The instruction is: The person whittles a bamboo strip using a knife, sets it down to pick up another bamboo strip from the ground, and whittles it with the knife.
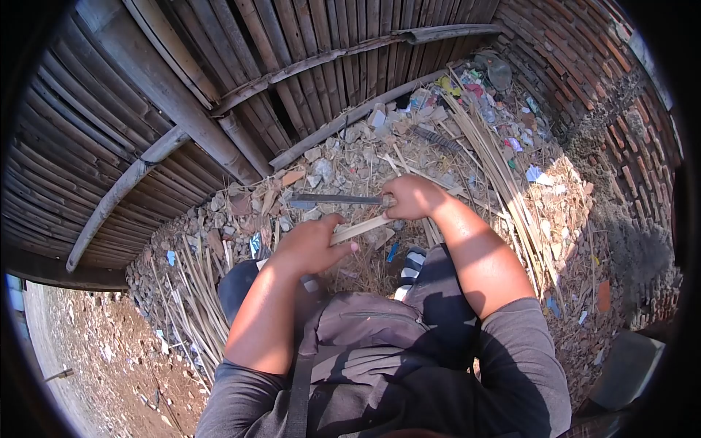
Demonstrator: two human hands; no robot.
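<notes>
Dark grey shirt fabric lies closest, with a black zipped cloth bag across my front. With my left hand I grasp a pale, flat strip of wood or bamboo, which slants up to my right hand. That hand is clenched round the handle of a long, dark-bladed knife, its blade pointing left above the strip. Long pale slats lie on the rubble to the right.
</notes>
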